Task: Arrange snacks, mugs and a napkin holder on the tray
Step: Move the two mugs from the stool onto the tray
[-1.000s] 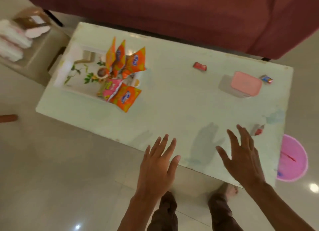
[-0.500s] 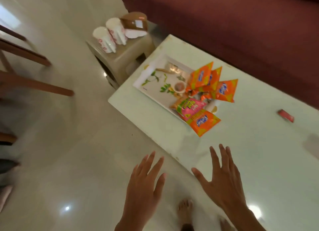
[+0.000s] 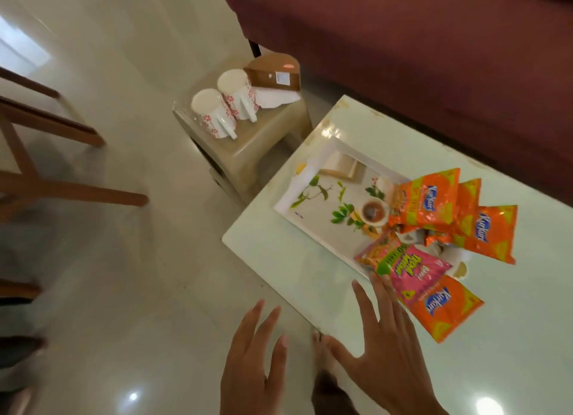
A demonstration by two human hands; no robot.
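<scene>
The tray (image 3: 310, 225), white with a print of green leaves, lies on the pale bench (image 3: 279, 266) close to its corner. On the right end of the tray, three orange snack packets (image 3: 424, 200) are spread out like a fan. A pink snack packet (image 3: 415, 272) and one more orange packet (image 3: 446, 306) lie across the near edge of the tray and reach onto the bench.

The two mugs (image 3: 214, 110), white with small red flowers, stand side by side on a beige stool (image 3: 254, 145) just beside the bench corner. The brown napkin holder (image 3: 273, 73) with white napkins is on the same stool, behind the mugs and touching or almost touching the farther one.

The right hand (image 3: 387, 352) is over the near edge of the bench. Its grip is wide open, fingers straight and spread, and it holds nothing. The longest fingertip overlaps the green corner of the pink packet; I cannot tell if it touches. The left hand (image 3: 248, 362) is over the floor, beside the bench edge, its grip also open with fingers spread, holding nothing.

A dark red sofa (image 3: 403, 58) is behind the bench, and wooden chair legs (image 3: 46, 129) are at the left.
</scene>
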